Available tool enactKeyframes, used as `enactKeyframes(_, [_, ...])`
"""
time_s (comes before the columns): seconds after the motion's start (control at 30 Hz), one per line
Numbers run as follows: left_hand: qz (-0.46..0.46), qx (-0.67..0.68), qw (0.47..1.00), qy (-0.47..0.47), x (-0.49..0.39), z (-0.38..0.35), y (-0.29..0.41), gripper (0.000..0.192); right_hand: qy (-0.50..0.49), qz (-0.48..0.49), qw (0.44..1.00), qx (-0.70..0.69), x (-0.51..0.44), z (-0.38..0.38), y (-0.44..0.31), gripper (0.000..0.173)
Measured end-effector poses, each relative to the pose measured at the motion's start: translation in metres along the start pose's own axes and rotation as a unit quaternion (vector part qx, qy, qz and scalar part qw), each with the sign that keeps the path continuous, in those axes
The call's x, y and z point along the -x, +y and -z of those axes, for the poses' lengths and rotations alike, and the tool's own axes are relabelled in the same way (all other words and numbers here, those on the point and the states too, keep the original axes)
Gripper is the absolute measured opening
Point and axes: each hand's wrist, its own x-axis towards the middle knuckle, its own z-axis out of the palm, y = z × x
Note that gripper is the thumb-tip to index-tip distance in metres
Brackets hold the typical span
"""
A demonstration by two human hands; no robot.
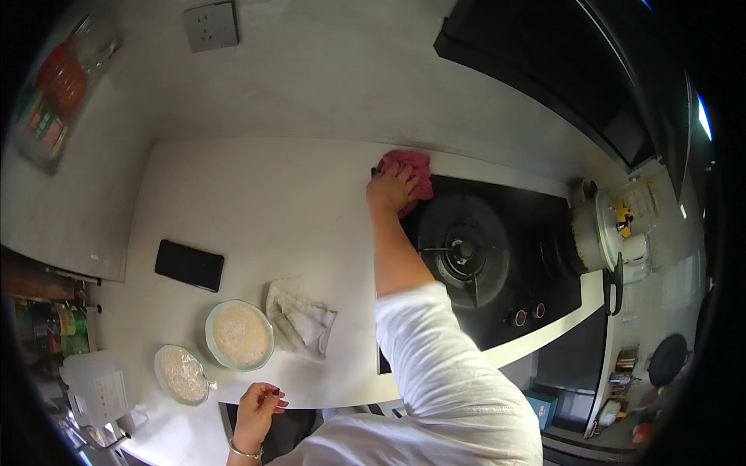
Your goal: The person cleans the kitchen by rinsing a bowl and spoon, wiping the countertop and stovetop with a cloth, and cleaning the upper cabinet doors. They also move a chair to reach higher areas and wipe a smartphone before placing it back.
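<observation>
My right hand [391, 187] presses a crumpled dark pink cloth [421, 166] onto the back left corner of a black glass gas cooktop [524, 233]. Just right of the cloth is the round burner [464, 250] with its pan support. My left hand [260, 406] hovers by the counter's front edge, fingers curled and nothing visible in them; a bracelet circles the wrist. Nearest to it are a larger pale bowl [240, 335] and a smaller bowl [182, 374], both with a beige, grainy-looking content. The smaller one seems covered with clear film.
A greyish-white rag [300, 317] lies beside the larger bowl, and a black smartphone [189, 265] farther left. On the cooktop's right side stands a metal pressure cooker [597, 230], its handle jutting forward. A black range hood [536, 70] overhangs the back right.
</observation>
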Motion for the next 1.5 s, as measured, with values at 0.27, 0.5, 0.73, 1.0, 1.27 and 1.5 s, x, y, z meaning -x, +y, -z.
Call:
enactKeyframes(0.27, [0.075, 0.245, 0.966, -0.018, -0.022, -0.001, -0.016, 0.014, -0.182, 0.345, 0.895, -0.216, 0.093, 0.035, 0.005, 0.044])
enactKeyframes(0.5, [0.007, 0.316, 0.949, -0.01, -0.023, 0.011, -0.011, 0.032, -0.246, 0.298, 0.855, -0.347, 0.136, 0.132, 0.073, 0.033])
enactKeyframes(0.73, [0.012, 0.205, 0.97, -0.131, -0.073, -0.073, 0.0, 0.076, -0.366, -0.184, 0.69, -0.597, 0.172, 0.219, 0.116, 0.021])
enactKeyframes(1.0, [0.049, 0.047, 0.958, -0.28, -0.1, -0.12, 0.008, 0.046, -0.297, -0.03, 0.759, -0.579, 0.152, 0.28, 0.111, 0.02])
enactKeyframes(1.27, [0.01, 0.068, 0.997, 0.026, 0.026, 0.035, -0.061, 0.02, -0.419, 0.434, 0.767, -0.219, 0.297, 0.272, 0.077, 0.051])
enactKeyframes(1.5, [-0.074, 0.333, 0.91, 0.235, 0.053, 0.138, -0.07, 0.042, -0.385, 0.586, 0.673, -0.235, 0.323, 0.26, 0.041, 0.056])
